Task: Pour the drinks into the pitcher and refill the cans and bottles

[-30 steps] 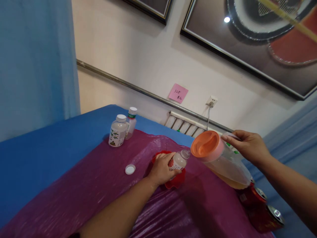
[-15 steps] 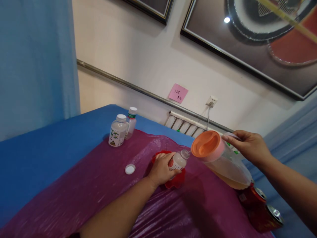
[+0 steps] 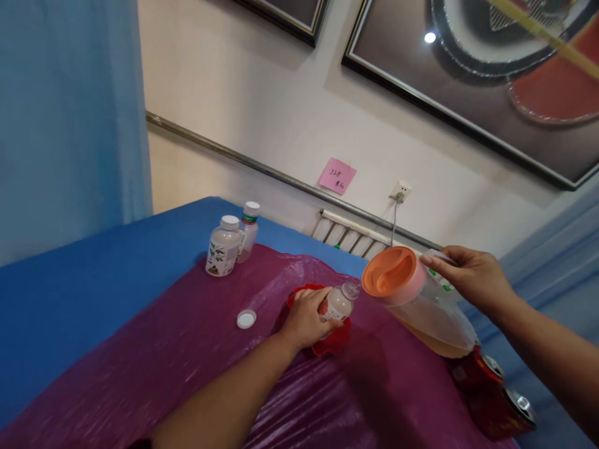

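Observation:
My left hand (image 3: 306, 317) is wrapped round a small clear bottle (image 3: 340, 302) with a white and red label. The bottle is uncapped and tilted, its mouth toward the upper right, above a red scalloped dish (image 3: 334, 342). My right hand (image 3: 477, 274) grips the handle of a clear pitcher (image 3: 435, 321) with an orange lid (image 3: 390, 272). The pitcher leans far over to the left, so its lid end is close beside the bottle's mouth. Pale brownish liquid lies along its lower side. A white bottle cap (image 3: 246, 319) rests on the purple plastic sheet (image 3: 196, 349).
Two capped bottles, a wide one (image 3: 223, 246) and a slimmer one (image 3: 249, 231), stand at the back left. Two red drink cans (image 3: 500, 411) are at the right edge. Behind the blue table surface (image 3: 140, 262) are a radiator (image 3: 346, 234), a pipe and the wall.

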{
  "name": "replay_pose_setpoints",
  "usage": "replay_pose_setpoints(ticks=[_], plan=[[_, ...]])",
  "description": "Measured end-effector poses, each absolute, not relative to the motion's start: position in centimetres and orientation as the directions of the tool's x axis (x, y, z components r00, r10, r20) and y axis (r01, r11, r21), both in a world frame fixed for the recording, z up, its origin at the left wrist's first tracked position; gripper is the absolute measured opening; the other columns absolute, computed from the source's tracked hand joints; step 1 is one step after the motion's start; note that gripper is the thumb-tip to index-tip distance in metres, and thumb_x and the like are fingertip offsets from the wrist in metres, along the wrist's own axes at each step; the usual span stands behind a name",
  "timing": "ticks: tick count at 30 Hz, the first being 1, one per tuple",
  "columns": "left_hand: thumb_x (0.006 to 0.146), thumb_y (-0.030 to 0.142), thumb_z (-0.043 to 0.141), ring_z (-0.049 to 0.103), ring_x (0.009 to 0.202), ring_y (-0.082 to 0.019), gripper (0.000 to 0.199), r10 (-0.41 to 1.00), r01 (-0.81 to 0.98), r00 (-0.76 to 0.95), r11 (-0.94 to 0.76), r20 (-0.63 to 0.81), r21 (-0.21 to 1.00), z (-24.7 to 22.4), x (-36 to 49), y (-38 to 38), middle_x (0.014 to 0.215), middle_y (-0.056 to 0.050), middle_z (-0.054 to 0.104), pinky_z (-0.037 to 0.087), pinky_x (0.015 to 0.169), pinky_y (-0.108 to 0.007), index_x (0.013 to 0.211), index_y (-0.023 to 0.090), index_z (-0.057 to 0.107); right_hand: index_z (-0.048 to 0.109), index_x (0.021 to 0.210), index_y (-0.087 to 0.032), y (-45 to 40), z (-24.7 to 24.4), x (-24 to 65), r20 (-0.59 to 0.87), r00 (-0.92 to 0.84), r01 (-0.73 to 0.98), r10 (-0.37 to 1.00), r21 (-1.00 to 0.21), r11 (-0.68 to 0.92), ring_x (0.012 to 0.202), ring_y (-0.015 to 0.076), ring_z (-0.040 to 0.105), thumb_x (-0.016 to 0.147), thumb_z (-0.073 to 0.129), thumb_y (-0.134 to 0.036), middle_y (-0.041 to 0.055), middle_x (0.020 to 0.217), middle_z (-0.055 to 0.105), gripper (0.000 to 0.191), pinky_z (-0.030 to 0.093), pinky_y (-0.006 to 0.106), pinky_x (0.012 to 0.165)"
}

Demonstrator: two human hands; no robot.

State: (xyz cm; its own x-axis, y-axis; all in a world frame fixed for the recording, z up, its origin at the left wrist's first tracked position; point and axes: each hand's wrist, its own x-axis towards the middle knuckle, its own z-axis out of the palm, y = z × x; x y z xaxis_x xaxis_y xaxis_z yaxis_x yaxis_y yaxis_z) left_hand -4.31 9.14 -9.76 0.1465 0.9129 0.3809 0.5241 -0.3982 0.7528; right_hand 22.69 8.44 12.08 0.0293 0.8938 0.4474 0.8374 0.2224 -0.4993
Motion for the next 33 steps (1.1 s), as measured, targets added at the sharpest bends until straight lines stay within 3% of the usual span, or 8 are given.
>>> replay_pose_setpoints(ticks=[17,33], plan=[[0.064,0.038,0.092,0.062,0.116,-0.031,0.077,0.913,0.511,0.137,-0.398,0.385,0.762,-9.46,-4.24,9.02,0.117,-0.005,0.073,0.041,0.108,-0.047,0.134,0.029,0.063,0.061,0.061,-0.021,8.45,12.21,22.59,0.492,-0.041,0.83,0.87,-0.467,0.304,0.05,0.0121,0.038,0.069,0.072,-0.077,-0.0026,0.051,0.044,0.058,0.028,0.026,0.045],[0.064,0.04,0.092,0.062,0.117,-0.032,0.077,0.915,0.517,0.138,-0.393,0.378,0.761,-9.45,-4.2,8.99,0.118,-0.006,0.073,0.041,0.109,-0.047,0.135,0.028,0.064,0.062,0.059,-0.021,8.3,12.24,22.33,0.5,-0.03,0.849,0.866,-0.444,0.286,0.05,0.0123,0.039,0.068,0.072,-0.077,-0.0029,0.051,0.044,0.057,0.029,0.026,0.045]])
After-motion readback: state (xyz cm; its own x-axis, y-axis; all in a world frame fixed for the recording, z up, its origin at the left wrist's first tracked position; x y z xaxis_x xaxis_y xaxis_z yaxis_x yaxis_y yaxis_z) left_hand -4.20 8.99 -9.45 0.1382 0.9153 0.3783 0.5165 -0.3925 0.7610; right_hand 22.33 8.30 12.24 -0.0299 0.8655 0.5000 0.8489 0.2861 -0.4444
